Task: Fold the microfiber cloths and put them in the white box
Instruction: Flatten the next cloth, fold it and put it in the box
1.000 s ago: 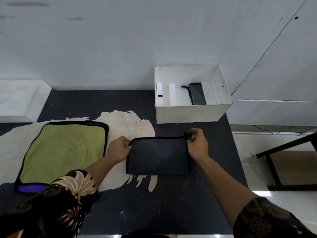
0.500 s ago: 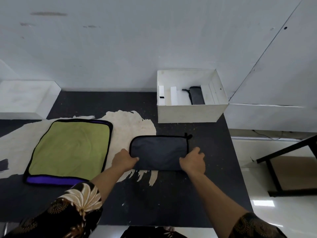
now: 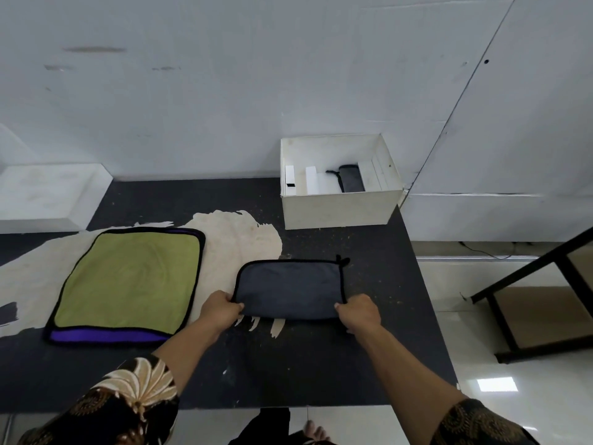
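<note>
A dark grey microfiber cloth (image 3: pixel 290 289) with black trim lies folded flat on the black table, its hanging loop at the far right corner. My left hand (image 3: pixel 221 308) pinches its near left corner and my right hand (image 3: pixel 359 313) pinches its near right corner. To the left lies a green cloth (image 3: pixel 128 277) spread flat on top of a purple one (image 3: pixel 106 336). The white box (image 3: pixel 340 207) stands open at the table's far right, with a folded dark cloth (image 3: pixel 351 183) inside.
The black table (image 3: pixel 288 374) has a worn pale patch in its middle and ends close on the right. A white wall rises behind it. A white block (image 3: pixel 48 194) sits at the far left. A black frame (image 3: pixel 529 303) stands on the floor to the right.
Both hands slid from the cloth's far corners down to its near corners and now pinch them. The view tilted up a little.
</note>
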The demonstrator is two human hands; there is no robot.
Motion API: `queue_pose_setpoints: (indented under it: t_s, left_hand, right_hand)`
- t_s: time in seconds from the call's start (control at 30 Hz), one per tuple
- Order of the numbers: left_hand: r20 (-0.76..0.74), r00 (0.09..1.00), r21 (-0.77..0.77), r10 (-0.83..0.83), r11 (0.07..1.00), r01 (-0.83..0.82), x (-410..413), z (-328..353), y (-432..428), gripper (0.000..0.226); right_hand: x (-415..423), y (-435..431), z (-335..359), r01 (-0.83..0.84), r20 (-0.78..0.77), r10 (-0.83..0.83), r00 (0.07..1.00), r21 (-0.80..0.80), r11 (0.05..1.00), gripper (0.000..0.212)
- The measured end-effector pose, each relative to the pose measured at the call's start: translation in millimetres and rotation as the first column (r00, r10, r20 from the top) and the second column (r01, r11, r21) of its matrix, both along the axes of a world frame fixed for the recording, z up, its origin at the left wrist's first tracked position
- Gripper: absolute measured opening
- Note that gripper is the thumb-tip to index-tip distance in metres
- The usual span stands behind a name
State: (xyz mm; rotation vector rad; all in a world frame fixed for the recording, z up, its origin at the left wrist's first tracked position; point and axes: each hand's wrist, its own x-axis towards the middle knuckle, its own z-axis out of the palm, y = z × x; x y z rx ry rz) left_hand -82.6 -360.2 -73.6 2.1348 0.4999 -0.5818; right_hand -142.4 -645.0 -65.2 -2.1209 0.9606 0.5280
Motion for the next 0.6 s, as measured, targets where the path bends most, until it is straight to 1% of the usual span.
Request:
queue_pose_setpoints:
  t_s: [0.07, 0.1, 0.17, 0.23, 0.3, 0.4, 0.5, 0.6]
  left_hand:
    - [0.017, 0.998, -0.049, 0.066, 0.997, -0.065, -10, 3, -6, 0.018]
    - [0.017, 0.997, -0.072, 0.081, 0.994, -0.080, -14, 4, -7, 0.020]
    - [-0.007, 0.998, -0.092, 0.061, 0.994, -0.062, -22, 2, -11, 0.014]
    - [-0.030, 0.999, -0.097, 0.045, 0.994, -0.048, -28, -1, -12, 0.010]
    - [-0.017, 0.994, -0.125, 0.104, 0.987, -0.105, -34, -2, -14, 0.008]
    - [0.013, 0.983, -0.133, 0.184, 0.975, -0.180, -43, -6, -16, 0.028]
    - [0.002, 0.984, -0.136, 0.176, 0.975, -0.174, -53, -8, -18, 0.037]
    - [-0.003, 0.988, -0.100, 0.155, 0.983, -0.155, -61, -8, -20, 0.043]
  right_hand:
    - [-9, -4, -2, -0.005, -0.002, 0.005, 1.000, -0.006, 1.000, 0.024]
    - [-13, -5, -2, -0.013, 0.002, 0.013, 1.000, -0.010, 1.000, 0.022]
    - [-21, -9, -2, -0.023, 0.009, 0.023, 1.000, -0.011, 1.000, 0.020]
    - [-27, -13, -2, -0.021, 0.028, 0.021, 0.999, -0.015, 1.000, 0.025]
    - [-33, -18, -5, -0.022, 0.043, 0.023, 0.999, -0.021, 1.000, 0.029]
    - [-41, -21, -9, -0.051, 0.049, 0.052, 0.997, -0.030, 0.998, 0.025]
    - [-51, -22, -3, -0.088, 0.039, 0.090, 0.995, -0.038, 0.995, 0.017]
    - [-61, -25, -4, -0.036, 0.067, 0.040, 0.997, -0.062, 0.997, 0.016]
